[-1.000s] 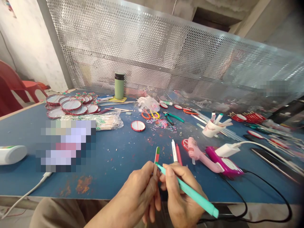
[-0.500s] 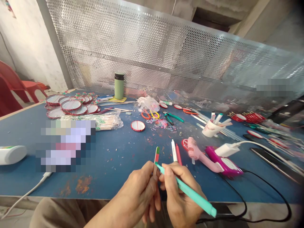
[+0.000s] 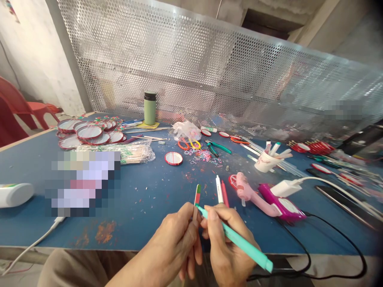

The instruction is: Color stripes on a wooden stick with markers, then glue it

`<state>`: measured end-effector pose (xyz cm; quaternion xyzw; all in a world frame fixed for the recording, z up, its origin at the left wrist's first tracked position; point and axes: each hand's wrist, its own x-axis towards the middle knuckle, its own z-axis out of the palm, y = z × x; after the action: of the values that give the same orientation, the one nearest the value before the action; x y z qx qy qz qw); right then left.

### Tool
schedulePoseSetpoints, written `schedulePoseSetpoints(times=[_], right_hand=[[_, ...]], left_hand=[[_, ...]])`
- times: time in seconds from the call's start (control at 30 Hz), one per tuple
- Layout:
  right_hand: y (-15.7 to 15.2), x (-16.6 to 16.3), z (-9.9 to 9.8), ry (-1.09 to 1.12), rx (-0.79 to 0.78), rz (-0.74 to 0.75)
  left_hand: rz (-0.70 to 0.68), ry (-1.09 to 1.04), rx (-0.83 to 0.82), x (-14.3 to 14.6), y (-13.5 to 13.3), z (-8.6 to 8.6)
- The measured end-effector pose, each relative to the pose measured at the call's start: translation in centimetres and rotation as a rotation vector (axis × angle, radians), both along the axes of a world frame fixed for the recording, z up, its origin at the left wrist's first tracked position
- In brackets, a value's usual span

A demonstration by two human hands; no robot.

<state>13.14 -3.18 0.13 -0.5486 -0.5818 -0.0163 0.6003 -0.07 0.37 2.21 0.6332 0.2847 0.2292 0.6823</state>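
Low at the table's front edge, my left hand (image 3: 176,235) pinches a thin wooden craft stick (image 3: 198,194) that points up and away from me. Its upper part carries green and red colour bands. My right hand (image 3: 227,239) is closed round a turquoise marker pen (image 3: 245,248), held like a writing pen. The marker's tip meets the stick just below the red band, where a little green shows. Just beyond my right hand lie a white marker (image 3: 219,189) and a red marker (image 3: 225,195).
Rightward are a pink hot-glue gun (image 3: 257,196), a magenta power strip (image 3: 284,217) with cords, and a paper cup (image 3: 265,162) of pens. Stacked round lids (image 3: 89,132) and bagged sticks (image 3: 137,153) lie left. Farther back are a green bottle (image 3: 150,109) and pliers (image 3: 220,147).
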Motion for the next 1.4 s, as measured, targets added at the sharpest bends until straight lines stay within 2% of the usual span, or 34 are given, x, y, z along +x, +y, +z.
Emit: schedulePoseSetpoints(times=[0.37,0.6,1.13,1.4], right_hand=[[-0.04,-0.02,0.21,-0.023,0.003,0.01],[0.03,-0.03,0.15,-0.026,0.028,0.01],[-0.03,0.16,-0.36,0.003,0.022,-0.01],[0.09,-0.1,0.11,-0.007,0.026,-0.005]], left_hand=[[0.007,-0.023,-0.027,0.07,0.02,-0.39],[0.023,-0.002,-0.02,0.22,-0.12,0.09],[0.02,-0.012,-0.04,0.1,-0.09,-0.02],[0.037,-0.015,-0.049,0.25,0.04,-0.08]])
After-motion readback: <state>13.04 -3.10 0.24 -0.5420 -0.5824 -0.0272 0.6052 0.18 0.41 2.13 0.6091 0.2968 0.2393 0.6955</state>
